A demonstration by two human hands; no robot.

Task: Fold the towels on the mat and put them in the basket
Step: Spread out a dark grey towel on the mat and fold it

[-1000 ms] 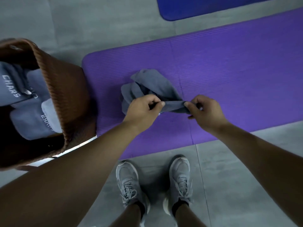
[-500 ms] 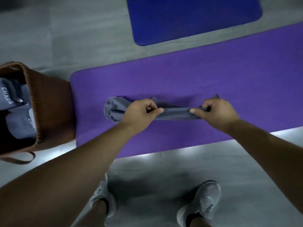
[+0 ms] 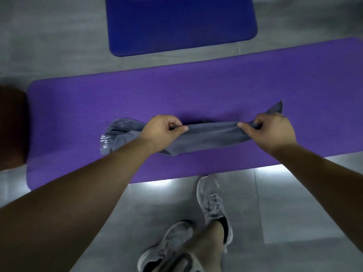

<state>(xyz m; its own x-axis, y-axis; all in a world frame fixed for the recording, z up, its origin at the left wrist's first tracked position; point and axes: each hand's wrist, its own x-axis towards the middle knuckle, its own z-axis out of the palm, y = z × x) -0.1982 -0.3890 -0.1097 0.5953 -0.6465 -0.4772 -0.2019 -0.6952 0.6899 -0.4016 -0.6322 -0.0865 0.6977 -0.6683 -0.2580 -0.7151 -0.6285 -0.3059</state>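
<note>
A grey towel [image 3: 208,137] hangs stretched sideways just above the purple mat [image 3: 196,91]. My left hand [image 3: 164,127] pinches its upper edge near the middle-left, and my right hand [image 3: 272,129] pinches the same edge near the right corner. The towel's left end lies bunched on the mat, with white lettering showing. A corner sticks up past my right hand. The brown woven basket [image 3: 11,126] shows only as a blurred edge at the far left, next to the mat's end.
A dark blue mat [image 3: 180,24] lies on the grey tiled floor beyond the purple one. My two grey sneakers [image 3: 212,203] stand on the floor just in front of the purple mat's near edge.
My hands have pulled apart along the towel's edge, stretching the crumpled towel out to the right. The view has shifted right, so the basket has slid almost out of sight; my feet have stepped.
</note>
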